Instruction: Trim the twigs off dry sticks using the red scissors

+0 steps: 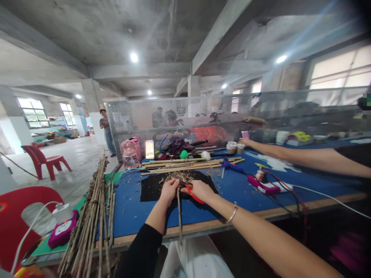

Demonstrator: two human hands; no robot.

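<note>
Left hand [170, 190] pinched a thin stick [179, 210]; right hand [200, 190], close by, gripped a red-handled tool [194, 195] over black cloth [149, 189].

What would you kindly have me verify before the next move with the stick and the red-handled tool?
1. Stick gripped near its upper end by the left hand: ok.
2. Red-handled tool in the right hand: ok.
3. Left fingers clear of the tool's working end: cannot tell; the hands hide it.
4. Scraps confined to the black mat: not ok; some lie on the blue tabletop.
5. Blue gun-shaped tool apart from both hands: ok.
6. Co-worker's hand away from the stick: ok.
</note>
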